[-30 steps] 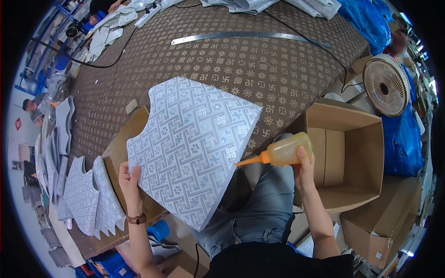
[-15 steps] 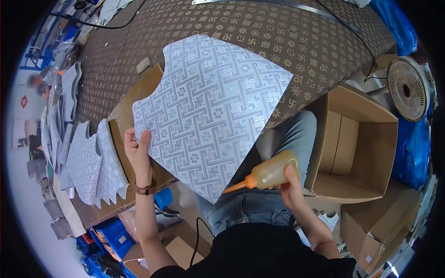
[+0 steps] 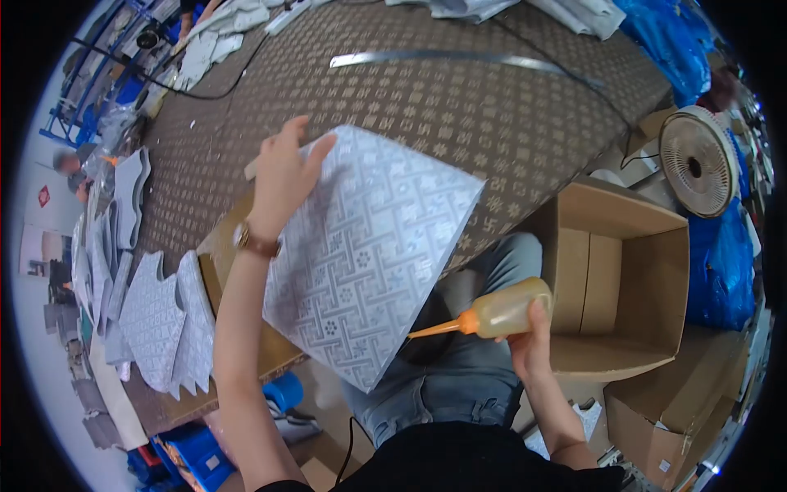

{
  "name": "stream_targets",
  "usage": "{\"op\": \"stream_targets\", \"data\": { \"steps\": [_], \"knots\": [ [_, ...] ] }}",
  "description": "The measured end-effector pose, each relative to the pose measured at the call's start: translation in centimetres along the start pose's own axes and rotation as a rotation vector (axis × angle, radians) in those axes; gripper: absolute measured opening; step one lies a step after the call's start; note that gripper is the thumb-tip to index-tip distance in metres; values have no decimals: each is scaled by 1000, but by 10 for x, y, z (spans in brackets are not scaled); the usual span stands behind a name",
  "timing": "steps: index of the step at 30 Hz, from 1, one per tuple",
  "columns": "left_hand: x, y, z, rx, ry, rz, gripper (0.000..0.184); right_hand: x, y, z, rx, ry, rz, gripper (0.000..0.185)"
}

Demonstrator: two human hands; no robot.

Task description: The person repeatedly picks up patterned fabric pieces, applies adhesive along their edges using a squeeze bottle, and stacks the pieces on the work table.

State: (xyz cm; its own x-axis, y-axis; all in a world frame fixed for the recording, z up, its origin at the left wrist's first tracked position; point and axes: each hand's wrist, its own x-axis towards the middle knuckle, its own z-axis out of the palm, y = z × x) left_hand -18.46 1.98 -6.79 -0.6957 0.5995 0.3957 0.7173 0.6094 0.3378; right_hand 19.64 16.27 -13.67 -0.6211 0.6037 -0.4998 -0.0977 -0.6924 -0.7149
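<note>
Holding a translucent yellowish plastic squeeze bottle w/ tapered orange nozzle pointing left, R hand is wrapped round the base end. Tip sits at lower right edge of a pale silver-blue sheet w/ lattice-and-flower pattern; actual contact cannot be confirmed. Sheet lies over near edge of the brown cloth-covered table w/ gold motifs, lower corner overhanging the grey-blue denim jeans. L hand, w/ brown wrist strap, is at sheet's upper left, fingers and thumb spread, pinching nothing visible; whether it presses on the sheet, cannot tell.

Step in hand, as judged: nozzle work along sheet's right-hand edge. Next move prob. calls for a steady sheet under L hand and a light, even R-hand squeeze w/ tip kept on the edge line.

Obs. limits: L hand and forearm hide part of sheet's left outline; underside not visible; some R-hand fingers behind bottle; fluid level unclear; L hand slightly blurred; right end of long steel ruler faint; pale grey sheets cut off at top of view
</note>
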Motion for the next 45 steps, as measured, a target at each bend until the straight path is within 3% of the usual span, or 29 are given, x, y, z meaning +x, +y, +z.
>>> {"op": "stream_targets", "data": {
  "steps": [6,8,10,12,15,18,19,22,27,34,42,45],
  "knots": [
    [58,34,26,-267,-245,-130,38,3,-14,-1,-168,-81,-165,59],
    [72,63,-11,-453,-82,-39,31,7,-19,-4,-173,-63,-181,59],
    [80,87,-52,-748,69,-72,26,19,-29,-4,-44,5,-306,55],
    [80,110,-96,-817,197,-118,23,31,-40,-12,-38,-18,-330,58],
    [66,97,-110,-749,190,-81,20,49,-50,-16,-5,-71,-400,63],
    [54,82,-118,-652,166,-32,22,61,-51,-14,-169,92,-668,60],
    [49,76,-116,-653,154,-26,22,62,-53,-16,-164,103,-666,60],
    [34,58,-108,-597,45,-153,30,61,-59,-21,-426,39,-750,60],
    [22,42,-111,-433,-120,-232,37,67,-52,-26,-497,13,-779,58],
    [14,35,-103,-457,-187,-240,38,64,-42,-27,-181,13,-595,51],
    [4,39,-106,-576,-240,-351,19,67,-33,-30,-187,6,-575,51],
    [0,44,-108,-782,-209,-331,35,54,-28,-20,-159,-43,-382,52]
  ]
}}
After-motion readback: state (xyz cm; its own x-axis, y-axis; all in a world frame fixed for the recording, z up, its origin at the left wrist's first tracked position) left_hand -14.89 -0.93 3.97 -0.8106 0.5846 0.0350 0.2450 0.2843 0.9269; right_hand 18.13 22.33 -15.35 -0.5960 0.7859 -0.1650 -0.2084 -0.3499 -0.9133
